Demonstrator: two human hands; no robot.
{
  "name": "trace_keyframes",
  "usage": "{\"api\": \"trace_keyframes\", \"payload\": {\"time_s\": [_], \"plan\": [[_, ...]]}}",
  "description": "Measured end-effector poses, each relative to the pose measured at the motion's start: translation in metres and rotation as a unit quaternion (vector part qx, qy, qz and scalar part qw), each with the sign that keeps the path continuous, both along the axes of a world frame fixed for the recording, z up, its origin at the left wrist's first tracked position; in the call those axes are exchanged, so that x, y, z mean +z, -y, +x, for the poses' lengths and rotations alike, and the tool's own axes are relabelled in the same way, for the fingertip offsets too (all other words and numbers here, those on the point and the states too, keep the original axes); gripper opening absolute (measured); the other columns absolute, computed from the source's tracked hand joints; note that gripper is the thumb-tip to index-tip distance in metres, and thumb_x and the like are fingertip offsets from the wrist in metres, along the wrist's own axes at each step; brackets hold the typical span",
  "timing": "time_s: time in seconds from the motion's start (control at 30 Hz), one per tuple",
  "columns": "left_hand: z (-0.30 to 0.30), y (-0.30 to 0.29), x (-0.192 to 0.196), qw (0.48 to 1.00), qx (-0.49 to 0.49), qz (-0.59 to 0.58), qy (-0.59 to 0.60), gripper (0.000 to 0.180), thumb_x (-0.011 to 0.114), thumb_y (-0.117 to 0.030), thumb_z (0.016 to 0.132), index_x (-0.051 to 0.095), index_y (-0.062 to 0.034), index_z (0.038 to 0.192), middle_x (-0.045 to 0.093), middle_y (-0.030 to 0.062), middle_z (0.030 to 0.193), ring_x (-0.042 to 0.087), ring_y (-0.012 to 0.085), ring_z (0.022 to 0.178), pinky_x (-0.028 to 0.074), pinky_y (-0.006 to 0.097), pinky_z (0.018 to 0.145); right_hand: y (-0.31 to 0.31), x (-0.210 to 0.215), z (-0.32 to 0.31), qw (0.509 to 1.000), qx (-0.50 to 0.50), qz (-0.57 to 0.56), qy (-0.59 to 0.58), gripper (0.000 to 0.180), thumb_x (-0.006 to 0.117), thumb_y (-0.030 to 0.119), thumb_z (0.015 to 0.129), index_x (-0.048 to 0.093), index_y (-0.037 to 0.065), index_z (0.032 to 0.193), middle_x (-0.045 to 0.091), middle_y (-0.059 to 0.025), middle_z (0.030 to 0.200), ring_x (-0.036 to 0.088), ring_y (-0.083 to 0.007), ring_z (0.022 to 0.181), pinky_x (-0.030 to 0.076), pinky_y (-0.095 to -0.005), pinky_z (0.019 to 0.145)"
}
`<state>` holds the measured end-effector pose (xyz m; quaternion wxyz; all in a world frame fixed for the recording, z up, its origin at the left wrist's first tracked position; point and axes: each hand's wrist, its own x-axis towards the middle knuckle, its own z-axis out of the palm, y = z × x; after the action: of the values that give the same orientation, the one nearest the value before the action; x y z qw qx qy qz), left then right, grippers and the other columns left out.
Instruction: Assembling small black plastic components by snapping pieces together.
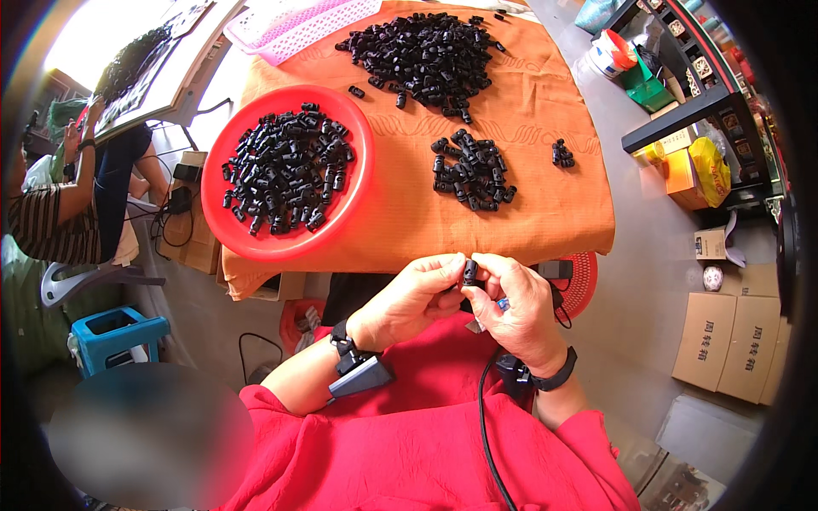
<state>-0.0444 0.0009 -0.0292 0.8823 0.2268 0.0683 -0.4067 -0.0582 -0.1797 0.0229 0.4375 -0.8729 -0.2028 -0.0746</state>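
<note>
1. Progress, as judged: a small finished pile lay mid-table on the orange cloth; a large heap at the far edge and the red bowl at the left edge remained full.
2. Left hand and right hand met below the near edge, fingertips pinched on one small black plastic part.

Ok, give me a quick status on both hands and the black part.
Left hand and right hand both pinching one small black plastic part at table edge. Red tray of parts ahead left, loose piles on orange cloth. Nothing in the way.
</note>
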Motion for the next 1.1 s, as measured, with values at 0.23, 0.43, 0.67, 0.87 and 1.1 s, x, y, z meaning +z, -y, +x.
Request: {"api": "trace_keyframes", "payload": {"time_s": [0.23,0.43,0.67,0.87,1.1], "plan": [[0.000,0.000,0.003,0.999,0.006,0.026,0.029,0.028,0.065,-0.032,0.098,0.066,-0.0046,0.105,0.059,-0.0033,0.086,0.036,0.0046,0.065,0.038,0.022,0.065,-0.002,0.003,-0.003,1.000,-0.004,0.012,-0.011,0.045,0.080,0.004,0.077,0.062,0.005,0.117,0.063,-0.0063,0.078,0.062,-0.0211,0.063,0.051,-0.0344,0.059],[0.000,-0.001,0.000,0.999,-0.002,0.006,0.032,0.032,0.064,-0.035,0.099,0.067,-0.0046,0.108,0.062,-0.0014,0.091,0.035,0.0049,0.065,0.040,0.022,0.068,-0.001,0.001,-0.002,1.000,0.005,-0.022,0.016,0.044,0.080,0.003,0.077,0.062,0.005,0.117,0.065,-0.0074,0.080,0.064,-0.0222,0.066,0.052,-0.0349,0.059],[-0.001,0.000,-0.004,0.999,-0.013,-0.007,0.039,0.033,0.066,-0.033,0.097,0.068,-0.0033,0.110,0.064,-0.0004,0.094,0.034,0.0047,0.064,0.038,0.022,0.067,-0.001,-0.004,-0.001,1.000,0.000,0.002,0.022,0.043,0.079,0.004,0.078,0.061,0.004,0.116,0.066,-0.0079,0.082,0.065,-0.0230,0.066,0.053,-0.0350,0.061],[-0.001,0.001,0.002,0.999,0.000,0.005,0.046,0.025,0.065,-0.032,0.098,0.066,-0.0079,0.105,0.059,-0.0063,0.088,0.032,0.0032,0.063,0.029,0.020,0.058,0.000,0.000,0.001,0.999,0.024,-0.009,0.026,0.043,0.077,-0.001,0.081,0.060,0.001,0.120,0.068,-0.0084,0.083,0.066,-0.0169,0.065,0.054,-0.0291,0.060],[-0.002,0.002,-0.004,0.999,0.015,0.010,0.037,0.021,0.063,-0.032,0.100,0.064,-0.0108,0.101,0.061,-0.0060,0.092,0.033,0.0029,0.065,0.030,0.020,0.058,0.001,-0.001,-0.003,0.999,0.007,0.027,-0.032,0.045,0.080,0.005,0.077,0.063,0.005,0.119,0.068,-0.0079,0.084,0.066,-0.0225,0.067,0.053,-0.0340,0.063]]}}
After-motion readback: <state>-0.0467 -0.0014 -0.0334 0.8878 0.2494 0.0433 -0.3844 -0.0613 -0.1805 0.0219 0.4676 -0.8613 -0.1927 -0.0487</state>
